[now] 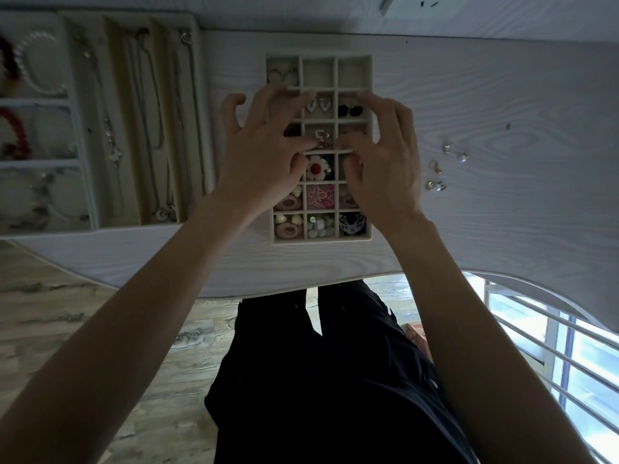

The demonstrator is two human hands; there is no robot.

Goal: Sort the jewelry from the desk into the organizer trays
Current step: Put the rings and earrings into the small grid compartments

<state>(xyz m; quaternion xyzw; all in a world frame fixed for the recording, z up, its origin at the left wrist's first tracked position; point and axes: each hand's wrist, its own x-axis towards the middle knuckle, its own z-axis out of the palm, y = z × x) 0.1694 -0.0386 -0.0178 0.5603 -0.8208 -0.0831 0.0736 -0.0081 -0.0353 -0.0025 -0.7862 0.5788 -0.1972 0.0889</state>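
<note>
A beige grid organizer tray (322,239) lies on the white desk (502,95); most of its cells hold earrings and clips. Over its middle, my left hand (264,145) and my right hand (382,155) hover with curled fingers. Their fingertips meet from both sides on a sparkly rhinestone earring (320,137) in the centre cell, and both seem to pinch it. Loose pearl and metal earrings (435,186) lie scattered on the desk right of the tray, with more earrings (447,149) a little farther back.
A large beige tray (134,15) at the left holds necklaces (144,112) in long slots and bracelets (40,65) in square cells. The two back cells (318,72) of the small tray are bare. The desk's front edge curves below my forearms.
</note>
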